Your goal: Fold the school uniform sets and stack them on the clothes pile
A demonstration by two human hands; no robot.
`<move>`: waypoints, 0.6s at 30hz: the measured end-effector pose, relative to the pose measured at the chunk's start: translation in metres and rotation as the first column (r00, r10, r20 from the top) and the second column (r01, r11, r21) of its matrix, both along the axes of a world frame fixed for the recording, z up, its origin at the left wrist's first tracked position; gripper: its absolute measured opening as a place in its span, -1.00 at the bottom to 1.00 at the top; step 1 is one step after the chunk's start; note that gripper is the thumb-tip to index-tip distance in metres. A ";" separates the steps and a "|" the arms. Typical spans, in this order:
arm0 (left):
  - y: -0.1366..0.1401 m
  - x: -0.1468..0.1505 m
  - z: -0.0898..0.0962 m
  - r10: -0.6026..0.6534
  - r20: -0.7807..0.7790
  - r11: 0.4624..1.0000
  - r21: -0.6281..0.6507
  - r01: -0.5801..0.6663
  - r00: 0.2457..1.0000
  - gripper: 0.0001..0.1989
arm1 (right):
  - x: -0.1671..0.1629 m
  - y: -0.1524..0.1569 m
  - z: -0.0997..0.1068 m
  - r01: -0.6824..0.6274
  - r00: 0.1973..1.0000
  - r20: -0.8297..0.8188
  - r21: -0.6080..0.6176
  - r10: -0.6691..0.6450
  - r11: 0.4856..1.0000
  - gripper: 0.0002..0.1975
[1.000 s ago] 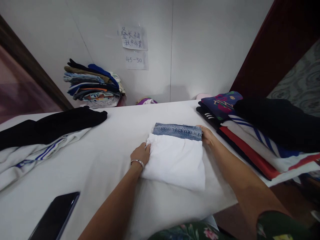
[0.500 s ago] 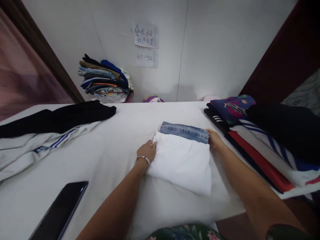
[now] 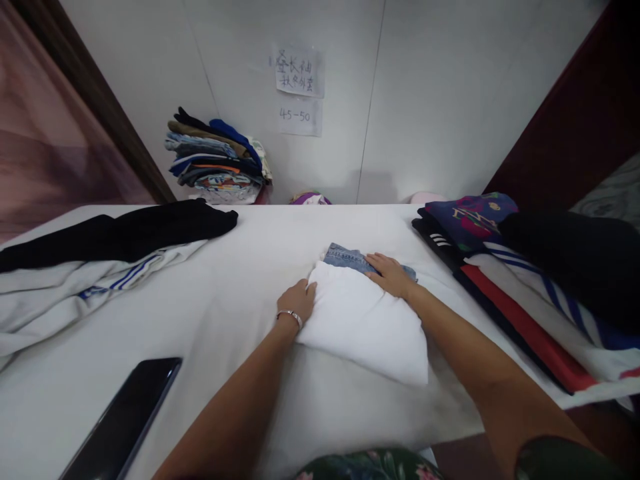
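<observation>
Folded white garment (image 3: 367, 323) on white table (image 3: 240, 320), front of the wearer, slightly right of centre. Blue denim band (image 3: 345, 257) shows along its far edge. Left hand (image 3: 299, 303), bracelet (image 3: 291, 316) on wrist, is at the garment's left edge, thumb side on the cloth; can't tell if its grip pinches the fabric or only rests, fingers partly hidden. Right hand (image 3: 393, 275) lies palm down across the denim band and top of the white cloth, fingers extended, grip open, nothing clasped. Right end of band pokes out past that hand.

Left side of table: black garment (image 3: 125, 233) next to white garment with blue stripes (image 3: 120, 283). Black phone (image 3: 123, 420) near left, flat. Right side: pile incl. purple printed garment (image 3: 470, 220), red garment (image 3: 530, 327), large black cloth (image 3: 575, 260). Beyond far edge, by the wall, tall clothes stack (image 3: 217, 160). 2 paper notes (image 3: 300, 72) on wall, lower reads 45-50.
</observation>
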State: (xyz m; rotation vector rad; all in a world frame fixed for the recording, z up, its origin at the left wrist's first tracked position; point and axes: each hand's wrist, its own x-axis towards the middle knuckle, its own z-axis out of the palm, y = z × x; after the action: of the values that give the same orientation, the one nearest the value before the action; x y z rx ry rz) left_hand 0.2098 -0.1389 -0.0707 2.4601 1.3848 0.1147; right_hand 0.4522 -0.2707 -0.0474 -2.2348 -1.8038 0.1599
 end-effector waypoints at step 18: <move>0.002 -0.009 0.001 0.024 0.134 0.998 -0.069 -0.015 0.991 -0.64 | 0.057 0.007 0.022 0.251 0.825 -0.435 -0.287 -0.359 0.924 -0.27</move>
State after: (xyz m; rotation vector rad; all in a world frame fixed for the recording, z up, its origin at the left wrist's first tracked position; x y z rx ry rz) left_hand 0.2006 -0.1366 -0.0693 2.3379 1.3339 0.2298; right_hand 0.5087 -0.2637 -0.0258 -2.3193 -1.1915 0.8076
